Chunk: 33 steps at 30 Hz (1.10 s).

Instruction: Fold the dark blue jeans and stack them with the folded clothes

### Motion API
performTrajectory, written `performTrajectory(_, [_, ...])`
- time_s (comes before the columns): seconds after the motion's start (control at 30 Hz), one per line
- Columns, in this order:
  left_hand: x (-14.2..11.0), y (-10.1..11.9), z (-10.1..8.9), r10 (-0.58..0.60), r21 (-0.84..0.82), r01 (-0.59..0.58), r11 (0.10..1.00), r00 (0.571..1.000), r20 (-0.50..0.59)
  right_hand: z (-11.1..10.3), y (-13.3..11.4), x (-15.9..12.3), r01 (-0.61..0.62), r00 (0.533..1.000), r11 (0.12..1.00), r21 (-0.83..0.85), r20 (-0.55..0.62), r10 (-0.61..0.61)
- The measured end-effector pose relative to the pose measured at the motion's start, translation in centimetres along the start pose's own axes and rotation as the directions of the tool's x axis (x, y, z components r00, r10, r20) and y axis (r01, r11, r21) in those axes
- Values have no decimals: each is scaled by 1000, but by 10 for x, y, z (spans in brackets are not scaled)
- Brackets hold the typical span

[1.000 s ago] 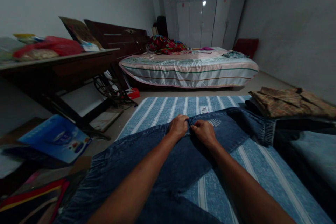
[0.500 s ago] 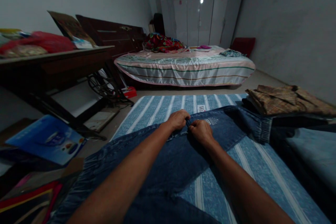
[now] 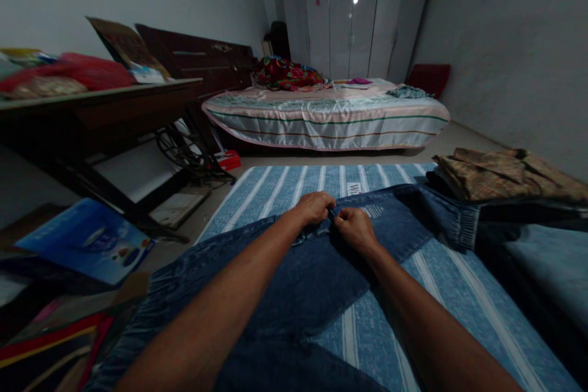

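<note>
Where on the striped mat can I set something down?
The striped mat lies bare beyond the jeans, left of the brown folded cloth; also between your right forearm and the dark clothes. Crowded: its right side, where both lie.

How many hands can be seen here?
2: the left hand and, close beside it, the right hand, both gripping the dark blue denim trousers.

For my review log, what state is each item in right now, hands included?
Left hand: closed on dark blue denim trousers
Right hand: closed on the same trousers
Trousers: spread out, gathered where held
Blue-and-white striped cloth: laid flat, partly covered
Brown patterned cloth: folded
Red floral fabric: bunched up
Pale striped satiny sheet: draped
Grey panelled wardrobe doors: look shut
Glossy blue printed box: tilted; whether opened, unclear
</note>
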<state>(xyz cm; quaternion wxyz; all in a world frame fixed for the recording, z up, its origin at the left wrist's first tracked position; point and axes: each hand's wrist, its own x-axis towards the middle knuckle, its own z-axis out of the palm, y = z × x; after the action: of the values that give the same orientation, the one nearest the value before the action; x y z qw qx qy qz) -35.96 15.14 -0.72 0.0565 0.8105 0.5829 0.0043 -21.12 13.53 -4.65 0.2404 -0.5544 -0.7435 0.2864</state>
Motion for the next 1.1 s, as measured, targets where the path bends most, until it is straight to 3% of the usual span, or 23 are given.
performTrajectory(0.37, [5, -10, 4, 52, -27, -51, 998, 997, 56, 2, 4, 3, 23, 1000, 999, 48, 8, -24])
performTrajectory(1.1, [14, -3, -14, 53, 115, -79, 990, 975, 217, -2, -4, 2, -4, 997, 995, -96, 76, 11])
